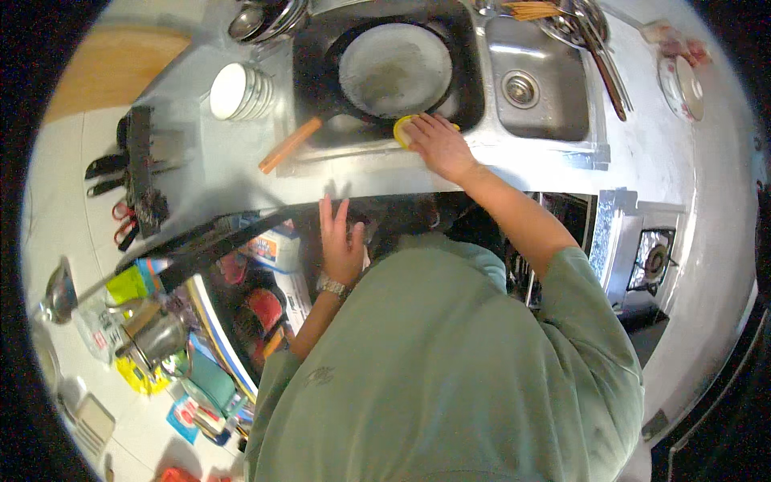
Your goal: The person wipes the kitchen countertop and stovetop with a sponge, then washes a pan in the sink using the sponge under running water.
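Observation:
My right hand [443, 144] is closed on a yellow-edged sponge [402, 131] at the near rim of the large sink basin. Just beyond it in that basin lies a round pan [394, 69] with a pale, wet-looking inside and a darker patch. Its wooden handle [290, 146] points down-left over the counter edge of the sink. My left hand [341, 241], with a metal watch [332, 284] at the wrist, is held in front of the counter's edge with its fingers apart and nothing in it.
Stacked white bowls [232, 91] stand left of the sink, beyond a knife rack [144, 169] with scissors. The small basin [539, 117] is at right, with steel utensils [602, 66] beyond. A gas burner [655, 260] is far right. An open cabinet holds packages and bottles at lower left.

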Tool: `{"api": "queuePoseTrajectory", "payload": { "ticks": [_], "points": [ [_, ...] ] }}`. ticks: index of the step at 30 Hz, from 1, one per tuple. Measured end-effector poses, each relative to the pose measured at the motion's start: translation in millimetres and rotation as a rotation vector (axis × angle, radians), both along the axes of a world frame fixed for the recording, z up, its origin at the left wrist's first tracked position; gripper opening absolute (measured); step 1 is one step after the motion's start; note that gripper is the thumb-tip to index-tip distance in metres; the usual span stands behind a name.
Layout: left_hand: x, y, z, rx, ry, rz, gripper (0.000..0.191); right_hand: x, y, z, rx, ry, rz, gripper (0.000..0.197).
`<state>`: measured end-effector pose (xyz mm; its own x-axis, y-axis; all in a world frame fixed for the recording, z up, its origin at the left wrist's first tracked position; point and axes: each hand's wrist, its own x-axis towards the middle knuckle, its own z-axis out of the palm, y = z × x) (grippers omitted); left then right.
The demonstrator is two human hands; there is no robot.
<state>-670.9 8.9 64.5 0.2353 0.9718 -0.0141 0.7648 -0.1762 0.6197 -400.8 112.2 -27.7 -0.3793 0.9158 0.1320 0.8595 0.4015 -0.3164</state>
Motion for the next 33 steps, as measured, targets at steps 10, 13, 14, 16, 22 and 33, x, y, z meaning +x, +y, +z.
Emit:
{"api": "queuePoseTrajectory", "payload": {
  "ticks": [10, 13, 14, 16, 22, 33],
  "points": [
    [17, -56, -1, 0.012, 0.030, 0.155, 0.046, 77, -24, 41, -0.109, 0.735, -0.552, 0.031],
    [26, -73, -6, 0.007, 0.028, 0.196, 0.046, 107, -72, 56, -0.013, 0.450, -0.258, 0.028],
    [29, -78, -5, 0.016, 0.050, 0.209, 0.046, 117, -82, 56, 0.072, 0.246, -0.029, 0.027],
    [35, -88, -3, 0.031, 0.076, 0.229, 0.048, 136, -99, 49, 0.055, 0.183, 0.102, 0.028],
    [32, -109, -12, 0.013, 0.081, 0.264, 0.049, 100, -82, 42, -0.036, 0.005, 0.502, 0.051],
    [-31, -86, -17, -0.010, 0.047, 0.354, 0.050, -90, -12, 26, -0.009, 0.024, 0.639, 0.053]
  ]
}}
